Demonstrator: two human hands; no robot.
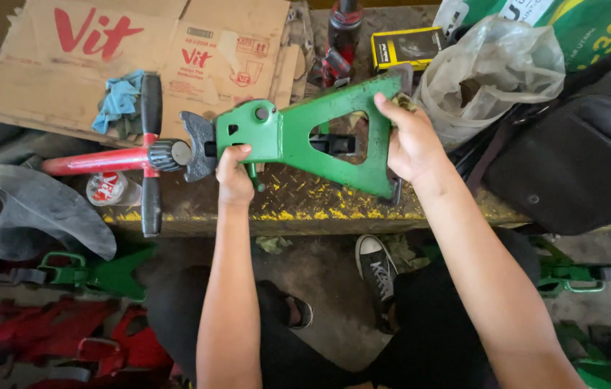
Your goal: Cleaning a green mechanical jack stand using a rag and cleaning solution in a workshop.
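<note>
Both our hands hold a green triangular metal frame (298, 137) flat on the worn workbench (305, 205)

Our left hand (234, 175) is closed around the narrow end of the frame, fingers curled over its lower edge just beside the grey bracket (198, 144) at its tip. Our right hand (410, 140) grips the wide end, fingers wrapped over the top corner and thumb along the edge. The frame lies across the bench with its narrow end pointing left, touching a red tool with black crossbar handles (148, 155). Behind it sit flattened cardboard (125, 50), a blue rag (119, 101), a yellow and black box (406, 47) and a clear plastic bag (492, 68). A black bag (579, 144) rests at the right. More green frames (96, 272) and red parts (68, 335) lie on the floor below, near a black sneaker (377, 270)
</note>
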